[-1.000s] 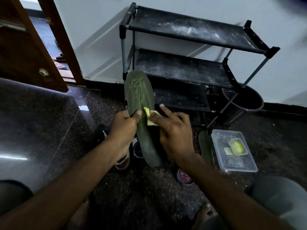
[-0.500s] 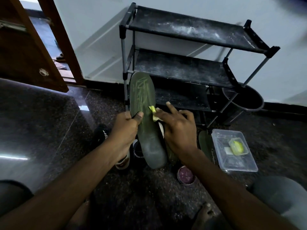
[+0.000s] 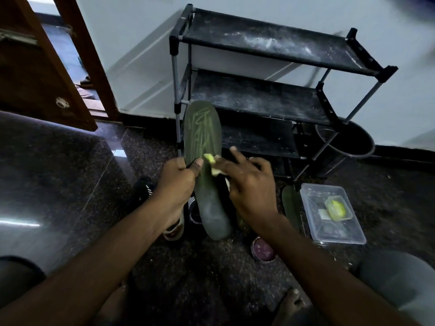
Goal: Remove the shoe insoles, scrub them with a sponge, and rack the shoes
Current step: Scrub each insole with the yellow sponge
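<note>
Sponge (image 3: 212,164) slid slightly back down insole (image 3: 203,132). Insole near upright, toe up toward shoe rack (image 3: 259,100), heel down. Left hand (image 3: 179,178) grips its edge; right hand (image 3: 249,184) pinches sponge. Speckled stone floor (image 3: 58,175), white wall (image 3: 141,31).

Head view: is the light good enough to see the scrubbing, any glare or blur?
Head view: dim overall, yet the insole and yellow sponge read clearly; same view, bright glare streaks on the polished floor at left; wide-angle bend in the rack, motion smear at the top right corner.
</note>
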